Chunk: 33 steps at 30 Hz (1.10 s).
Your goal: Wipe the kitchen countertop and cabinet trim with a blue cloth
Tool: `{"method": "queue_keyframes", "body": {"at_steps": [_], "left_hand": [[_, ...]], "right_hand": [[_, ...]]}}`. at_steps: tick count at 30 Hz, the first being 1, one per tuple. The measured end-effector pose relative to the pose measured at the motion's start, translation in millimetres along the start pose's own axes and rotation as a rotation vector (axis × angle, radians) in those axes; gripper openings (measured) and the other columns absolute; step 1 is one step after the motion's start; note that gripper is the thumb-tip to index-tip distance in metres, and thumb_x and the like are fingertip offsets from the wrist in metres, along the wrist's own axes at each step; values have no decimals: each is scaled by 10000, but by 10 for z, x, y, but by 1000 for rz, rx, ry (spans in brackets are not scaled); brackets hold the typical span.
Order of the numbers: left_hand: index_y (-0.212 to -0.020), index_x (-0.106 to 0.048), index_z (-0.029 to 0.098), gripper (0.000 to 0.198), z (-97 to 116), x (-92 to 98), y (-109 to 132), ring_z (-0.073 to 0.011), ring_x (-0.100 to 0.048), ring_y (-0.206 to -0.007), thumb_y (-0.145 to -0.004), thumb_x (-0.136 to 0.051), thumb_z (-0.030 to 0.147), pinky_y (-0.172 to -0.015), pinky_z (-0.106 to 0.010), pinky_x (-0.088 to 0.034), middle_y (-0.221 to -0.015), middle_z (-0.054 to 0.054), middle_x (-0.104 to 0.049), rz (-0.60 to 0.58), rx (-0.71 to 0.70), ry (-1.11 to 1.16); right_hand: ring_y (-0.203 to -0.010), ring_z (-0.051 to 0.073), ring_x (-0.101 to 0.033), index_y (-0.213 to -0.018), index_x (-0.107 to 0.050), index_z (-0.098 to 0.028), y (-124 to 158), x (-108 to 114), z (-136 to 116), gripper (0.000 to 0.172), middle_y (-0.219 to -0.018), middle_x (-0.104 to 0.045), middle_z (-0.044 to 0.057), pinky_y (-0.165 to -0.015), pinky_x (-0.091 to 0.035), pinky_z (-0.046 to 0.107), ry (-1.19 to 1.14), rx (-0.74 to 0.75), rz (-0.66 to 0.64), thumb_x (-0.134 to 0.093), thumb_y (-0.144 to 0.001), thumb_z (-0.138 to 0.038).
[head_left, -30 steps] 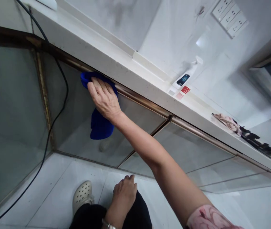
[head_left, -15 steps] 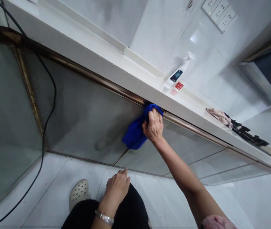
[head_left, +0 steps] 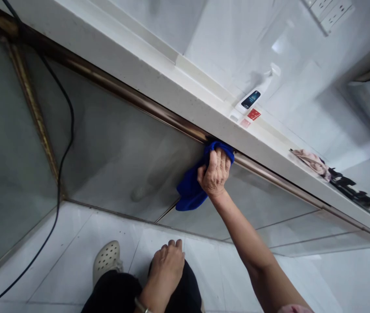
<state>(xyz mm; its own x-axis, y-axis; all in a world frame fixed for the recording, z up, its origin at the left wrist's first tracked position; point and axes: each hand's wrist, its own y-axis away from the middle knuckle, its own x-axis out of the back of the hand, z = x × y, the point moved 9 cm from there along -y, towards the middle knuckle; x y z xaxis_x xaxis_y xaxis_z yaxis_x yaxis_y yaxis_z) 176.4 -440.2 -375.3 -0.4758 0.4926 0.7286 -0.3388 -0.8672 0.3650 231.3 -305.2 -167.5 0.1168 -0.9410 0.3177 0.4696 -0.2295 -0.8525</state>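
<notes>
My right hand (head_left: 216, 174) is closed around a blue cloth (head_left: 190, 189) and presses it against the bronze-coloured metal trim (head_left: 159, 115) just under the counter's edge. Part of the cloth hangs down over the grey cabinet doors (head_left: 133, 156), beside the gap between two of them. My left hand (head_left: 168, 267) lies over my dark-clothed knee with nothing in it, its fingers extended and their tips partly turned away.
A black cable (head_left: 71, 126) hangs down the left side to the tiled floor (head_left: 64, 252). On the white counter (head_left: 146, 71) stand a white device with a dark display (head_left: 251, 99) and, farther right, a pink cloth (head_left: 313, 163) beside black items. My clog (head_left: 107, 261) is near the cabinet base.
My right hand and the blue cloth appear slightly farther right in view, still against the trim. The view has shifted a little. My left hand stays on the knee.
</notes>
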Motion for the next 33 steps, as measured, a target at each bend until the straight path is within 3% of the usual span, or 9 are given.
{"method": "queue_keyframes", "body": {"at_steps": [10,18,25,28,33], "left_hand": [[-1415,-612,161,467,122,-171,-3,-299,-675,-1179,-1012,-377,135,-1001,-445,-538,-1286,-167,-685,-29,-38,-10],[-1482,-585,230,571,137,-476,-121,-288,-654,-1221,-983,-354,77,-1048,-435,-508,-1379,-155,-658,-61,1,-9],[-1444,-632,257,504,127,-835,-163,-293,-639,-1217,-991,-429,170,-1054,-426,-492,-1333,-158,-676,115,-45,-37],[-1438,-636,252,502,116,-939,-179,-295,-645,-1197,-981,-449,168,-1036,-420,-498,-1306,-160,-683,110,-64,-64],[-1429,-642,255,493,130,-852,-177,-277,-668,-1148,-982,-457,162,-1010,-402,-511,-1256,-154,-695,107,-63,-84]], "right_hand": [[-1435,354,-484,-1416,-559,-28,-59,41,-65,592,-1457,-564,271,-1164,-403,543,11,-48,53,-439,-863,-205],[-1429,359,-489,-1344,-618,-53,-147,3,-150,532,-1392,-617,249,-1144,-407,538,56,-15,126,-402,-894,-236],[-1446,355,-464,-1349,-630,-69,-187,-98,-177,536,-1412,-607,229,-1140,-403,510,-2,9,86,-397,-909,-269],[-1436,341,-475,-1360,-626,-81,-222,-98,-199,541,-1408,-614,215,-1151,-391,503,14,12,82,-388,-913,-271],[-1438,322,-470,-1391,-602,-80,-265,-75,-249,562,-1427,-602,207,-1179,-366,492,14,23,122,-383,-908,-266]]}}
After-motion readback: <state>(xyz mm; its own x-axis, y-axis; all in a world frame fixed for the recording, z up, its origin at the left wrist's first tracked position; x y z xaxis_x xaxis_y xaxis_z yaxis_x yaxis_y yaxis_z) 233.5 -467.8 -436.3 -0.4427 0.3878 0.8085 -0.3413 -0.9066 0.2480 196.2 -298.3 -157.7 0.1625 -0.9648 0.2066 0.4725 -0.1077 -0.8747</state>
